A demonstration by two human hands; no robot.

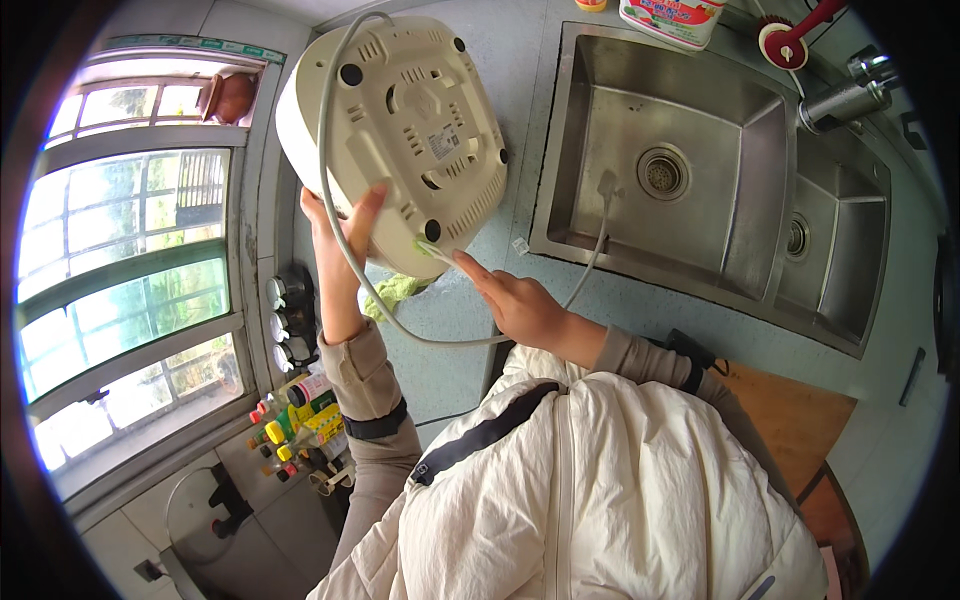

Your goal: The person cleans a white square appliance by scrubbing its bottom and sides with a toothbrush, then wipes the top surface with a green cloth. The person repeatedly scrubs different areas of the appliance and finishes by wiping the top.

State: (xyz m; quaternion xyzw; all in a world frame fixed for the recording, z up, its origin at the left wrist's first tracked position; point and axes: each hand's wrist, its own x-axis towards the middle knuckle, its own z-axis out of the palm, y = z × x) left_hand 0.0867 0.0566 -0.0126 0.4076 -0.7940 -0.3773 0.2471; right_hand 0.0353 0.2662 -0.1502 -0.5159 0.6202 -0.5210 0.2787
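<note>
A cream rice cooker (400,130) is tipped so its vented underside with round black feet faces me. My left hand (345,225) grips its near left side, thumb on the base. In my right hand (525,310) is a slim white toothbrush (436,253), its greenish head against the cooker's near edge by a black foot. A grey power cord (325,150) drapes down the cooker's left side, loops below both hands and runs into the sink, where its plug (608,184) lies. Part of the green cloth (395,292) on the counter is hidden under the cooker.
To the right, a double steel sink (560,150) is set in the grey-blue counter (440,375). A faucet (845,105), a red-handled brush (785,45) and a white container (675,20) stand behind it. Bottles (300,425) stand at lower left, below the window (130,220).
</note>
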